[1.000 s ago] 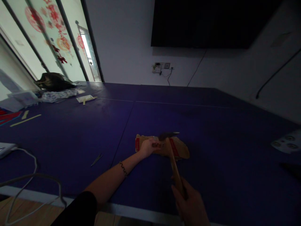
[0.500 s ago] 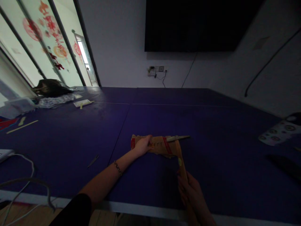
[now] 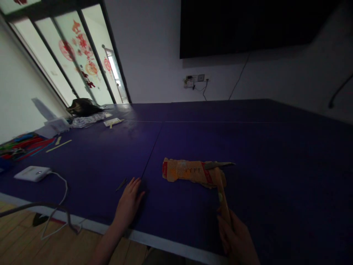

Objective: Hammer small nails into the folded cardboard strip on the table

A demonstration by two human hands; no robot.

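My right hand (image 3: pixel 234 233) is wrapped around a long tan stick (image 3: pixel 223 198) with a pale green spot on it. The stick's far end meets the right end of a ragged brown cardboard piece (image 3: pixel 190 171) with red bands and dark print, lying flat on the table. A grey, pointed, blade-like piece (image 3: pixel 220 164) juts to the right there; how these parts join is unclear. On the tabletop to the left, my left hand (image 3: pixel 129 200) has its fingers extended and holds nothing visible. Just beyond its fingers lies a small, thin dark metal tool (image 3: pixel 121 184), too dim to name.
The purple table (image 3: pixel 193 140) has a pale front edge. A white box-shaped device (image 3: pixel 33 173) with a cable lies at left. Behind it are a heap of coloured strips (image 3: pixel 33 145), clear plastic packs (image 3: pixel 88 120) and a black bag (image 3: pixel 84 107). A dark screen (image 3: pixel 248 25) hangs on the wall.
My left hand has let go of the cardboard and moved left, close to the small metal tool. My right hand still grips the stick. The camera view has turned left.
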